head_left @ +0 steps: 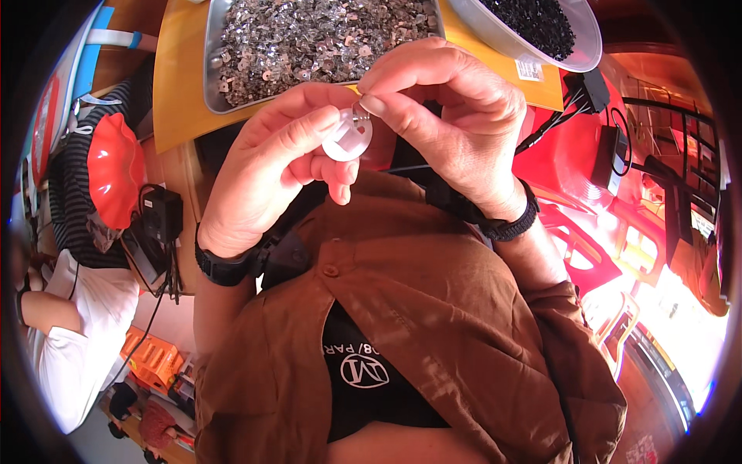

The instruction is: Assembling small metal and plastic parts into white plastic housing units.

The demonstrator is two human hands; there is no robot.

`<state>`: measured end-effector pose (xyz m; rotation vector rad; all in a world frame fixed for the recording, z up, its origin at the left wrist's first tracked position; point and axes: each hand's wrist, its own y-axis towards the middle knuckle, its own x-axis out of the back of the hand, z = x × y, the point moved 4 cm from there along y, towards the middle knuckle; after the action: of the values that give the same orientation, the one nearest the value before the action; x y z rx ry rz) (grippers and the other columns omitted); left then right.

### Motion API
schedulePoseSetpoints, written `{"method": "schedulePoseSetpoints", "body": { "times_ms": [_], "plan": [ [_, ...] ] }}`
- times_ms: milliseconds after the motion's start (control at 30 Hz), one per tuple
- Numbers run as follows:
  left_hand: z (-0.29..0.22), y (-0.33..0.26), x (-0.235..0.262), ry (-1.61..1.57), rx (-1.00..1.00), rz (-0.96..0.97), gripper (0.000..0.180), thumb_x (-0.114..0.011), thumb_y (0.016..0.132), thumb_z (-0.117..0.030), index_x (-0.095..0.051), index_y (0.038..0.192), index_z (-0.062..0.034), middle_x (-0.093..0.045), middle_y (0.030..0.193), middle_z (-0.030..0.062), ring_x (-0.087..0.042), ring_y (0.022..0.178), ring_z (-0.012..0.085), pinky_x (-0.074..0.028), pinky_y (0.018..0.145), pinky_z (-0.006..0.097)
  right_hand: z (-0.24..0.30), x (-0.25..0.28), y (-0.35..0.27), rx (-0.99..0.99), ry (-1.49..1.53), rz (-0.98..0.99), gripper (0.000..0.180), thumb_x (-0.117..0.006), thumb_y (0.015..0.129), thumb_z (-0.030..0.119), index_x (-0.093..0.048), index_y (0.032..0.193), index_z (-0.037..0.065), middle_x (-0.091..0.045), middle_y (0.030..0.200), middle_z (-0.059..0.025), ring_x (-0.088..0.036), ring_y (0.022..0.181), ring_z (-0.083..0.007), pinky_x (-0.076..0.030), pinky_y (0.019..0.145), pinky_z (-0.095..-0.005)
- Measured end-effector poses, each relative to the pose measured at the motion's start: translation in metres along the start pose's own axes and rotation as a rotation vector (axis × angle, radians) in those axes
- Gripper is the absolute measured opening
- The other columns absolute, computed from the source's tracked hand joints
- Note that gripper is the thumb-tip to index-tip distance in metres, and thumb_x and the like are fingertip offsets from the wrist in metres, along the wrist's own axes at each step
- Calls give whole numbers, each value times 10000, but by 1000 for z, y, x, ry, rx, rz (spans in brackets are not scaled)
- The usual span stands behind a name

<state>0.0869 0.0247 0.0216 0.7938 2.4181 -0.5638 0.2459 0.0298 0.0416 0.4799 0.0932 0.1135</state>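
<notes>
Close in front of my chest, my left hand (267, 158) pinches a small round disc (348, 143) of whitish, see-through plastic between thumb and fingers. From the other side, my right hand (468, 127) closes thumb and forefinger on a tiny metal piece (359, 113) at the disc's upper edge. How far the piece sits in the disc is too small to tell. Just beyond both hands lies a metal tray (211, 81) heaped with small shiny metal pieces (309, 46). Farther right, a pale plastic bowl (589, 52) holds many small black parts (533, 23).
A yellow board (179, 104) lies under the tray. On the left are a red scalloped dish (114, 172), a black box with cables (161, 215) and a co-worker's white sleeve (100, 309). An orange crate (153, 357) stands lower left, red plastic chairs (572, 232) right.
</notes>
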Motion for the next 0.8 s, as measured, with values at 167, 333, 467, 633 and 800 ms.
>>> {"method": "schedulePoseSetpoints", "body": {
  "times_ms": [167, 333, 467, 633, 800],
  "plan": [
    [0, -1, -2, 42, 45, 17, 239, -493, 941, -196, -543, 1080, -9, -586, 840, 58, -592, 658, 118, -514, 540, 245, 5, 2, 4, -40, -61, 145, 110, -647, 766, -93, -634, 836, -9, -632, 860, -100, -611, 738, -133, -497, 623, -214],
    [1, 0, -1, 92, 40, -49, 215, -496, 937, -183, -545, 1058, -12, -585, 813, 56, -589, 640, 117, -505, 522, 237, 7, 0, 6, 16, -267, 184, 143, -672, 726, -90, -663, 806, 28, -641, 837, -46, -608, 719, -96, -486, 589, -195],
    [2, 1, 1, 57, 19, -93, 182, -508, 930, -173, -547, 1014, -17, -584, 770, 61, -591, 621, 127, -501, 502, 238, 8, -5, 5, 119, -412, 186, 164, -676, 711, -84, -665, 827, 30, -652, 833, -63, -631, 733, -129, -504, 600, -218],
    [2, 2, 6, 19, -37, -156, 172, -519, 922, -174, -547, 990, -18, -588, 765, 71, -599, 619, 139, -507, 502, 244, 9, -10, 0, 147, -435, 85, 199, -709, 655, 52, -663, 848, 77, -653, 821, -52, -646, 747, -233, -530, 609, -312],
    [-1, 0, 5, 111, -97, -214, 190, -538, 912, -189, -548, 987, -14, -597, 780, 81, -606, 621, 146, -518, 508, 250, 2, -11, -3, 189, -510, 28, 197, -714, 658, 55, -665, 845, 89, -659, 852, -45, -652, 760, -216, -531, 600, -294]
  ]
}}
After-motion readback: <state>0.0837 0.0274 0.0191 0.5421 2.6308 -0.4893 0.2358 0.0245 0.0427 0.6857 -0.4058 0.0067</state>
